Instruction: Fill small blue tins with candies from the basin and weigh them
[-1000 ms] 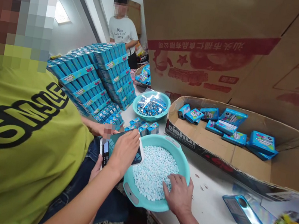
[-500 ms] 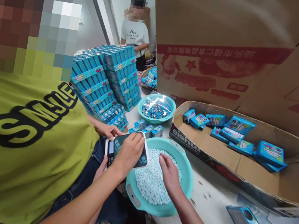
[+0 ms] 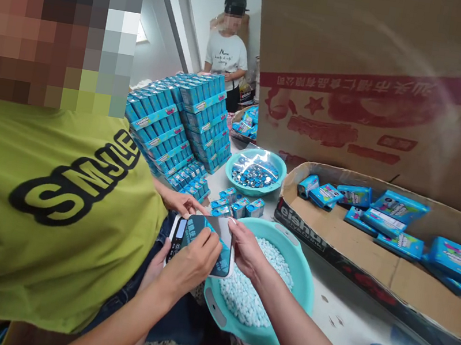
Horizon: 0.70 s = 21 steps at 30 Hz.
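A digital scale (image 3: pixel 223 259) with a dark glass top, white rim and small display is held tilted over the near edge of a turquoise basin (image 3: pixel 303 289). The basin contains small pale-blue candies (image 3: pixel 245 300). My left hand (image 3: pixel 195 254) is over the scale's top, its fingers curled together and their tips against the glass; anything between them is hidden. At the scale's right edge, my right hand (image 3: pixel 245 247) is closed, thumb on top. A co-worker's hand (image 3: pixel 180 200) touches the scale's far side, and another co-worker's hand (image 3: pixel 157 260) supports its left end.
Several small blue tins (image 3: pixel 246 207) stand behind the basin. Farther back are a second basin (image 3: pixel 279 183) with metal pieces and stacked blue boxes (image 3: pixel 205 110). A low carton (image 3: pixel 375 254) with blue packs lies right. A person (image 3: pixel 227 55) stands at the back.
My right hand has moved left from above the candies onto the scale's right edge. My left hand stays over the glass. The whole view has shifted slightly.
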Tool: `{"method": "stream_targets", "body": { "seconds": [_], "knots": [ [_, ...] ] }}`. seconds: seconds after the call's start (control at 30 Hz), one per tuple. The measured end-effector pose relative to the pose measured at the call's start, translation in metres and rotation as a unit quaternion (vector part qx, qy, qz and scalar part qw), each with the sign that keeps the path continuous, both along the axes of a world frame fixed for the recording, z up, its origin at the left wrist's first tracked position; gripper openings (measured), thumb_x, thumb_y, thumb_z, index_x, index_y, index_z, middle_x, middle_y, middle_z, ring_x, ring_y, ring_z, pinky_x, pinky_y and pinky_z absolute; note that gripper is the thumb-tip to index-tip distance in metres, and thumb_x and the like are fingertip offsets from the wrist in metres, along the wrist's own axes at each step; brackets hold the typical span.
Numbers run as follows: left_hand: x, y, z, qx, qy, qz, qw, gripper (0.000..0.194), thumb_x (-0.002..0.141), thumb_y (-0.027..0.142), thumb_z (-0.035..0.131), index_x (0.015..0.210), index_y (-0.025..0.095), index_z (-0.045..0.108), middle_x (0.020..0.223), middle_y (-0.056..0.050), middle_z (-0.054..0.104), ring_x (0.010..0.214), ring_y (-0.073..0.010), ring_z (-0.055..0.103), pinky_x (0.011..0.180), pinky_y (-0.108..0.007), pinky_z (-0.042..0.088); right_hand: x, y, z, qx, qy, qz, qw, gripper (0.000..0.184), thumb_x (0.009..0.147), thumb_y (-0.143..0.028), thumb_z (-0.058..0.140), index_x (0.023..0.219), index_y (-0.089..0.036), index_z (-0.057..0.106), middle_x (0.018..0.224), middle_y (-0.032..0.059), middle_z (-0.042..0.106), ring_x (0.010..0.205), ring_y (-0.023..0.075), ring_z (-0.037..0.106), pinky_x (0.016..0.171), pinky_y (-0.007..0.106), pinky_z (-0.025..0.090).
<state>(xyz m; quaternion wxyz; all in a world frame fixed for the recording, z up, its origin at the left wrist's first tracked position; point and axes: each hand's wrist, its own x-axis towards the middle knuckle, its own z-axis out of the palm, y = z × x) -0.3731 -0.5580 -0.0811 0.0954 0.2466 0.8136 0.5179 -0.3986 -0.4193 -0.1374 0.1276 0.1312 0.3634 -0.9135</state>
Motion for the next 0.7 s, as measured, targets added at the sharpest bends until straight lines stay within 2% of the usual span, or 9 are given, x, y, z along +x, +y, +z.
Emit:
{"method": "stream_targets", "body": {
  "seconds": [0.07,0.13,0.27,0.33,0.37,0.43,0.5,0.6,0.7],
  "knots": [
    [0.007,-0.003,0.006,0.137,-0.108,0.028,0.984,0.004,0.082,0.021,0.05,0.083,0.019,0.054,0.083,-0.006,0.045,0.106,-0.0229,0.047,0.101,-0.042,0.033,0.003,-0.002,0.0,-0.019,0.005,0.008,1.0,0.043,0.06,-0.045,0.079,0.089,-0.017,0.062,0.076,0.0006,0.068,0.067,0.0148,0.059,0.064,0.025,0.045],
    [0.013,-0.004,0.011,0.301,-0.253,0.052,0.918,0.012,0.08,0.025,0.058,0.088,0.017,0.053,0.086,-0.005,0.045,0.107,-0.017,0.047,0.101,-0.033,0.036,0.006,-0.004,0.001,-0.03,0.001,0.023,0.999,0.043,0.063,-0.048,0.076,0.09,-0.016,0.063,0.081,0.0037,0.069,0.071,0.0174,0.062,0.069,0.028,0.047],
    [0.025,-0.004,0.02,0.554,-0.487,0.122,0.664,0.027,0.079,0.018,0.06,0.102,0.015,0.046,0.095,-0.005,0.048,0.099,-0.01,0.054,0.087,-0.023,0.048,0.012,-0.009,0.0,-0.039,-0.013,0.022,0.999,0.05,0.067,-0.054,0.071,0.096,-0.014,0.063,0.087,0.0078,0.07,0.08,0.0237,0.064,0.074,0.035,0.049],
    [0.03,-0.003,0.025,0.599,-0.548,0.176,0.557,0.028,0.082,0.014,0.053,0.108,0.014,0.042,0.096,-0.006,0.05,0.093,-0.0094,0.057,0.079,-0.021,0.052,0.014,-0.011,-0.002,-0.036,-0.019,0.006,0.999,0.049,0.066,-0.055,0.071,0.095,-0.015,0.063,0.086,0.0072,0.07,0.082,0.0253,0.064,0.075,0.036,0.049],
    [0.032,-0.002,0.027,0.602,-0.573,0.2,0.519,0.029,0.083,0.011,0.05,0.11,0.013,0.04,0.096,-0.007,0.05,0.09,-0.0091,0.058,0.076,-0.019,0.053,0.015,-0.012,-0.004,-0.032,-0.021,-0.004,0.999,0.048,0.066,-0.054,0.071,0.094,-0.016,0.062,0.086,0.0067,0.07,0.083,0.0257,0.064,0.075,0.037,0.049],
    [0.032,-0.004,0.026,0.581,-0.613,0.235,0.481,0.029,0.083,0.009,0.047,0.11,0.012,0.04,0.094,-0.006,0.051,0.084,-0.0091,0.06,0.072,-0.017,0.053,0.017,-0.012,-0.008,-0.019,-0.021,-0.019,0.999,0.046,0.067,-0.054,0.07,0.093,-0.017,0.062,0.086,0.0059,0.069,0.086,0.0265,0.063,0.077,0.038,0.049],
    [0.03,-0.008,0.02,0.531,-0.651,0.262,0.475,0.025,0.082,0.014,0.051,0.106,0.012,0.044,0.089,-0.005,0.052,0.077,-0.0108,0.06,0.068,-0.019,0.054,0.017,-0.01,-0.012,0.02,-0.012,-0.03,0.999,0.046,0.069,-0.056,0.066,0.092,-0.017,0.06,0.088,0.0058,0.069,0.088,0.0267,0.062,0.078,0.039,0.048],
    [0.024,-0.016,0.008,0.459,-0.696,0.284,0.474,0.027,0.078,0.029,0.058,0.097,0.011,0.048,0.085,-0.007,0.052,0.07,-0.016,0.059,0.066,-0.029,0.055,0.016,-0.004,-0.018,0.161,0.03,-0.094,0.982,0.051,0.071,-0.058,0.063,0.102,-0.018,0.058,0.101,0.0067,0.066,0.095,0.026,0.059,0.083,0.039,0.046],
    [0.022,-0.018,0.004,0.441,-0.736,0.281,0.429,0.036,0.073,0.033,0.063,0.097,0.01,0.049,0.087,-0.009,0.051,0.074,-0.019,0.058,0.064,-0.032,0.055,0.015,0.003,-0.022,0.299,0.095,-0.131,0.94,0.053,0.074,-0.056,0.06,0.113,-0.019,0.055,0.116,0.0078,0.06,0.102,0.0249,0.055,0.089,0.038,0.042]
  ]
}}
